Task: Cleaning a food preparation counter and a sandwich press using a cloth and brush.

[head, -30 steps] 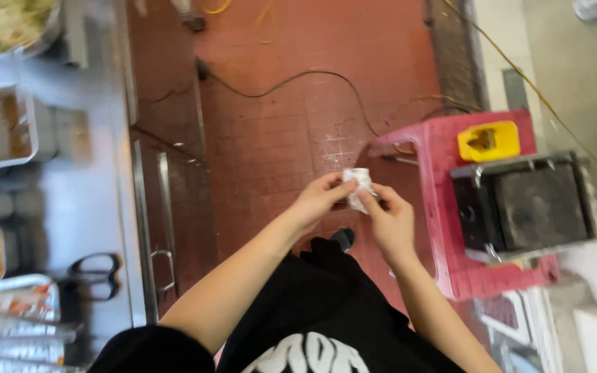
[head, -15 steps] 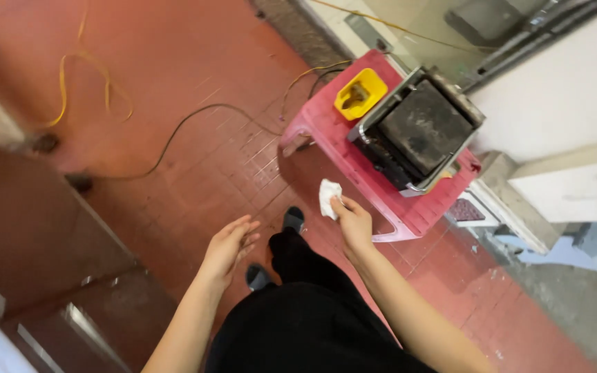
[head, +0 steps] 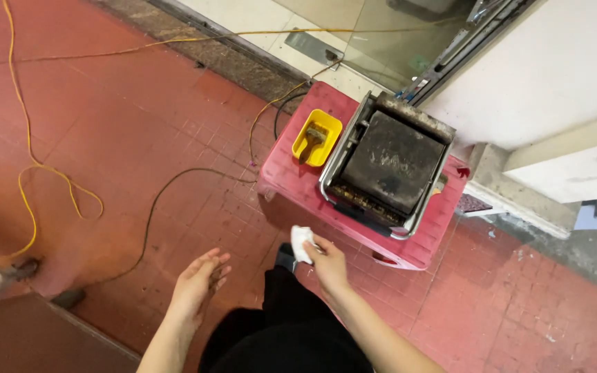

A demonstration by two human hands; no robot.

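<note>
Fingers of the right hand pinch a crumpled white cloth, held just above the near edge of a pink plastic stool. On that stool sit a greasy metal griddle press and, to its left, a small yellow tub with a brush in it. Left hand hangs free, fingers loosely spread, over the red tile floor.

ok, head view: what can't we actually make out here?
- White wad: mostly covered by right hand; whether paper or cloth is unclear.
- Brush in yellow tub: too small for detail.
- Grill front: hidden by its own rim.
- Pink crate inside: top-down view hides it.
- Left hand: open, palm turned away.
</note>
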